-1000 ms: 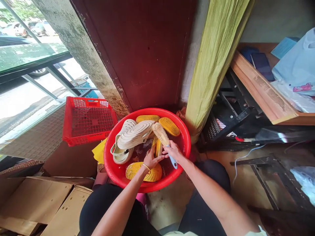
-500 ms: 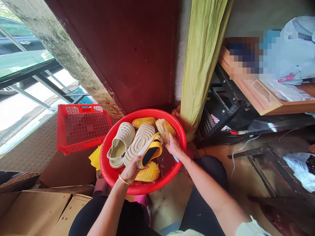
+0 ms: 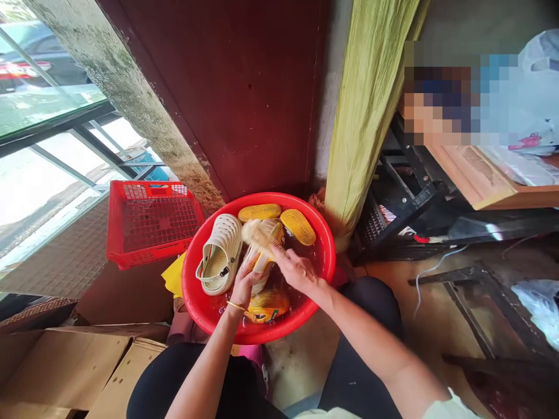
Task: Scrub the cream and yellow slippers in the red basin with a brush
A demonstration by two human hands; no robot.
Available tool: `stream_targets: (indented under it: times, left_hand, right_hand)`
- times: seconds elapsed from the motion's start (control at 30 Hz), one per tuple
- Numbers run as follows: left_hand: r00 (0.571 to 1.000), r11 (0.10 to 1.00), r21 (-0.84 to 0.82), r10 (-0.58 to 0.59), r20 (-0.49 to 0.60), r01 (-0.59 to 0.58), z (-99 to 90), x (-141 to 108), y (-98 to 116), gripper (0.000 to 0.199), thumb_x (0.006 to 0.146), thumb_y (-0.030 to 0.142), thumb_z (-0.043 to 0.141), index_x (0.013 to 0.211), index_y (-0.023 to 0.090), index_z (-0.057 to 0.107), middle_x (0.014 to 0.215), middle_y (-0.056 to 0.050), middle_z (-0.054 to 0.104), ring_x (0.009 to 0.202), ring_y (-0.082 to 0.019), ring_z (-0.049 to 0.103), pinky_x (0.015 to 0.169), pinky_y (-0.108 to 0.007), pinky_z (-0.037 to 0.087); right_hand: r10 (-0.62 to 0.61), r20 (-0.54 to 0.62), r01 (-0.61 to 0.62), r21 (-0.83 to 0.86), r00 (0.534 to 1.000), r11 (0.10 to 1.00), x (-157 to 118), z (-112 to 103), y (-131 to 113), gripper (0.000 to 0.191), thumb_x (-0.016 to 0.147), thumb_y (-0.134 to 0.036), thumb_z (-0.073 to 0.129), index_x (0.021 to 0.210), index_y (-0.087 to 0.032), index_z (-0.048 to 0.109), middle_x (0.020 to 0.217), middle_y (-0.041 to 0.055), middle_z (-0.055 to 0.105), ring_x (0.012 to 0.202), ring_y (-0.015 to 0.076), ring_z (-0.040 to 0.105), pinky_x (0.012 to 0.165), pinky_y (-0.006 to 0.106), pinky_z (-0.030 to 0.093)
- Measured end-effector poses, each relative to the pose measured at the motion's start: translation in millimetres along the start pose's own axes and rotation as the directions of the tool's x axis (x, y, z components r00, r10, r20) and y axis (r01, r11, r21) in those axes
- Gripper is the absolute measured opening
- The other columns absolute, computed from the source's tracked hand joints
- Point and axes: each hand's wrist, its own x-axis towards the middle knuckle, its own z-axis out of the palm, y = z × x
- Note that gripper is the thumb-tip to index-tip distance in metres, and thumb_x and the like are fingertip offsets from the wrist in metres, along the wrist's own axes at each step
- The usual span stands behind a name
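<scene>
A red basin (image 3: 188, 291) with water and several shoes in it is between my knees. My left hand (image 3: 244, 284) grips a yellow sandal (image 3: 263, 263) above the water. With my right hand (image 3: 299, 271) I hold a pale-bristled scrub brush (image 3: 258, 237) across the sandal; motion blurs the brush, and its handle is hidden in my fist. A cream clog (image 3: 223, 235) with a back strap lies at the left of the basin. Two yellow soles (image 3: 297, 227) lie towards the far rim. Another yellow shoe (image 3: 269, 304) sits in the water at the near side.
Left of the basin stands a red plastic crate (image 3: 152, 224), with cardboard boxes (image 3: 78, 366) nearer me. A maroon door panel (image 3: 227, 99) and a yellow-green curtain (image 3: 364, 116) rise behind. At right are a wooden table (image 3: 484, 180) and a dark low stool (image 3: 463, 308).
My right hand has swung the brush left and up from the basin's right side onto the sandal. The sandal has turned in my left hand. The view has shifted slightly.
</scene>
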Motion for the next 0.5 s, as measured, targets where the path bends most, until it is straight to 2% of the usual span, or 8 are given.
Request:
stream_targets:
  times: [0.1,0.23,0.33,0.4,0.5]
  left_hand:
    - [0.998,0.991,0.120,0.059,0.030,-0.062,-4.3,4.8,-11.3,0.049,0.068,0.026,0.075,0.117,0.021,0.076,0.120,-0.005,0.076,0.125,-0.034,0.062,0.103,-0.042,0.052]
    - [0.998,0.976,0.210,0.043,0.036,-0.050,-5.2,11.0,-17.8,0.061,0.067,0.025,0.074,0.128,0.023,0.072,0.121,-0.004,0.075,0.121,-0.033,0.063,0.100,-0.041,0.052]
    - [0.999,0.975,0.221,-0.001,0.042,-0.009,-4.7,15.4,-18.6,0.062,0.067,0.025,0.073,0.130,0.024,0.071,0.117,-0.005,0.075,0.113,-0.032,0.066,0.093,-0.041,0.054]
    - [0.999,0.973,0.232,-0.003,0.034,-0.005,-6.0,18.0,-19.5,0.057,0.068,0.027,0.073,0.124,0.024,0.073,0.115,-0.006,0.075,0.108,-0.032,0.066,0.086,-0.039,0.055]
    - [1.000,0.967,0.256,0.011,-0.002,-0.010,-8.9,21.0,-23.8,0.039,0.070,0.036,0.073,0.106,0.023,0.075,0.111,-0.008,0.074,0.105,-0.032,0.066,0.073,-0.037,0.056]
  right_hand:
    - [0.005,0.083,0.003,-0.090,0.997,0.996,2.1,-0.2,2.1,0.062,0.101,-0.023,0.042,0.160,-0.040,0.037,0.119,0.0114,0.067,0.086,0.0249,0.072,0.078,0.036,0.058]
    - [0.183,0.012,-0.180,-0.128,0.983,0.975,14.7,-8.1,22.0,0.061,0.103,-0.023,0.039,0.162,-0.035,0.034,0.121,0.0119,0.068,0.094,0.0250,0.071,0.084,0.035,0.057]
    - [0.225,-0.006,-0.225,-0.113,0.974,0.968,13.7,-4.8,24.8,0.063,0.103,-0.026,0.040,0.165,-0.032,0.028,0.125,0.0137,0.068,0.093,0.0255,0.071,0.083,0.035,0.058]
    - [0.176,0.032,-0.171,-0.119,0.984,0.978,5.7,2.5,17.3,0.064,0.103,-0.024,0.039,0.165,-0.032,0.026,0.123,0.0144,0.068,0.088,0.0253,0.072,0.079,0.035,0.058]
    - [0.016,0.160,0.008,-0.144,0.987,0.990,-6.9,11.4,2.5,0.065,0.101,-0.024,0.042,0.164,-0.037,0.029,0.119,0.0126,0.069,0.085,0.0257,0.073,0.076,0.035,0.059]
